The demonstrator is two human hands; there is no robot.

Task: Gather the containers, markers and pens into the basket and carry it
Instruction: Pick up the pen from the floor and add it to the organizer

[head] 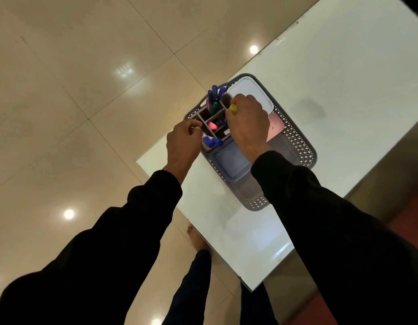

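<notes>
Fingers of the left hand curl and pinch something small and white at the organizer's left edge; I cannot tell what. Pens stand up in its slots, inside the basket. Next, the right hand grips a yellow marker, pointing down. An open slot sits just left of it, so this hand is nearer.
</notes>
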